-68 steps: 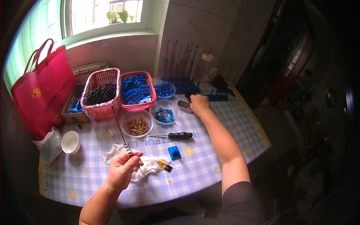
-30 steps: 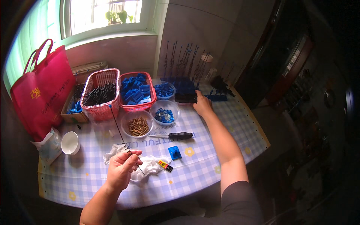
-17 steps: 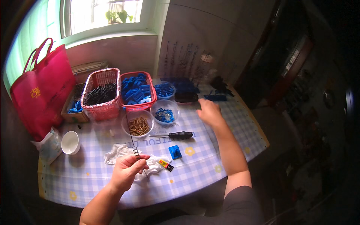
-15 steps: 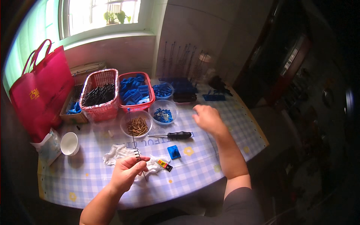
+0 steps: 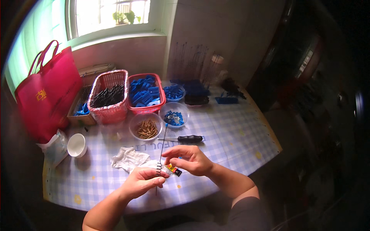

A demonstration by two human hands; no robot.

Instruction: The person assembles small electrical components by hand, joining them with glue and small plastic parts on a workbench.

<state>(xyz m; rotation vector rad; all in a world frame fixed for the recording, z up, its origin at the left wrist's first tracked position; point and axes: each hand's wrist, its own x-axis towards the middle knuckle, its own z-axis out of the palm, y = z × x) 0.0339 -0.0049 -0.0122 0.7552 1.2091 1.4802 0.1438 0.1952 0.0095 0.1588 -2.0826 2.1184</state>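
Observation:
My left hand [image 5: 144, 181] is closed on a thin dark rod with a coiled section [image 5: 158, 169] and a small blue tip. The rod stands nearly upright, its lower end sticking out below the fingers. My right hand [image 5: 190, 159] is beside the rod's middle, thumb and fingers bent but apart, fingertips close to the shaft; whether they touch it I cannot tell. Under the hands lie a small yellow and black tube [image 5: 173, 169] and a crumpled white cloth [image 5: 129, 158]. A blue piece on the table is mostly hidden by my right hand.
Behind are a bowl of brass-coloured pins [image 5: 147, 130], a bowl of small blue parts [image 5: 174, 118], a black-handled screwdriver [image 5: 189, 139], and red baskets of black parts [image 5: 109, 96] and blue parts [image 5: 144, 92]. A white bowl [image 5: 77, 145] and pink bag [image 5: 48, 92] stand left.
My right hand has come back from the far right of the table to the rod. The rod in my left hand now leans slightly right. The whole view has shifted a little.

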